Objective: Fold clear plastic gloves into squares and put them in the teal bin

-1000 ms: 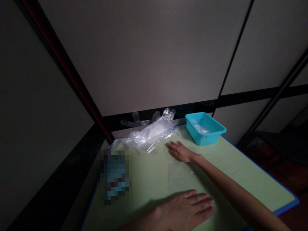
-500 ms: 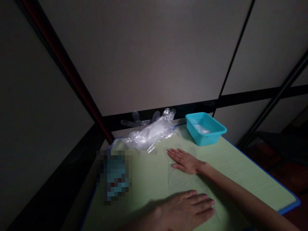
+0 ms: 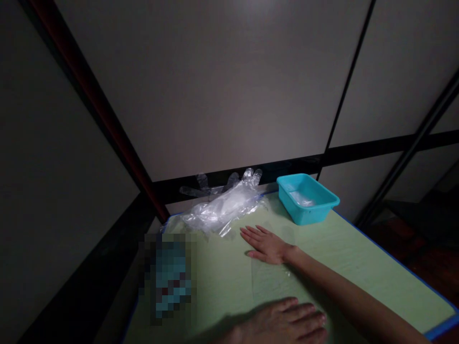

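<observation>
A clear plastic glove (image 3: pixel 267 283) lies flat on the pale green tabletop (image 3: pixel 222 267), its outline faint. My right hand (image 3: pixel 267 244) reaches in from the right and rests palm down over the glove's far part, fingers stretched toward the upper left. Lower down, my left hand (image 3: pixel 287 322) lies flat across its near part, fingers pointing right; the bottom edge of the view cuts it off. Neither hand grips anything. Beyond them, a loose pile of clear plastic gloves (image 3: pixel 225 205) is heaped at the table's far edge, several glove fingers sticking up against the wall.
A turquoise plastic basin (image 3: pixel 311 215) stands at the far right corner with some clear plastic inside. At the left edge is a blurred-out bluish item (image 3: pixel 172 272). Blue trim (image 3: pixel 442 325) borders the table. Light panels (image 3: pixel 229 95) with dark strips rise right behind it.
My right hand has slid a little left over the glove. The left hand stays flat, slightly lower in view, as the whole view has shifted a little.
</observation>
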`<state>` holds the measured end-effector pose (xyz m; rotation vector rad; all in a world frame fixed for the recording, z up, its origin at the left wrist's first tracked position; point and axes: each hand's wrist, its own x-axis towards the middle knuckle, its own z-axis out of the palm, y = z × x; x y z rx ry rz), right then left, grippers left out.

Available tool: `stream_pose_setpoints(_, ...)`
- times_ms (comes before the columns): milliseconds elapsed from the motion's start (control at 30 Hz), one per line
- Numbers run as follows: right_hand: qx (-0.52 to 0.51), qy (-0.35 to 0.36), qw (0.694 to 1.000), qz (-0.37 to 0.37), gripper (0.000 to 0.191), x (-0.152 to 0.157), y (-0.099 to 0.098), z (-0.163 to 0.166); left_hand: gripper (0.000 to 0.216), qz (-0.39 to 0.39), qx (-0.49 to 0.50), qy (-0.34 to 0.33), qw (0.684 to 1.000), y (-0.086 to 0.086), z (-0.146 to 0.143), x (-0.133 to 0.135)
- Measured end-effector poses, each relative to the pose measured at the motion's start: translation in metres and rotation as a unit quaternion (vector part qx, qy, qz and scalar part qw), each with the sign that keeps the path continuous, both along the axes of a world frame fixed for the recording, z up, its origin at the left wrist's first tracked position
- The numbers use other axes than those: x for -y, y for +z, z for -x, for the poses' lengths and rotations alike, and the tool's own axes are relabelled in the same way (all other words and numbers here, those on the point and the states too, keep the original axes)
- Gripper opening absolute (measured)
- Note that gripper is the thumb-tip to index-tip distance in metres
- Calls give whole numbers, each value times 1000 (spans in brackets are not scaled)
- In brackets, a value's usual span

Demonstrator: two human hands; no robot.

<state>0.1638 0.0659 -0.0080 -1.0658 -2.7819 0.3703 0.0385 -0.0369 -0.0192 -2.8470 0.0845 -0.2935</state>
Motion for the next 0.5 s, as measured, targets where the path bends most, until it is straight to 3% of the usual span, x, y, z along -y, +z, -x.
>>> stream_pose_setpoints(233, -28, -17, 999, 18, 58, -3, 15, -22, 37, 0, 0, -2, 1000, 3, 1, 0)
stream_pose_setpoints(500, -2, -62, 998, 11, 60, -7, -4, -47, 37, 48, -14, 1, 999, 1, 0, 2)
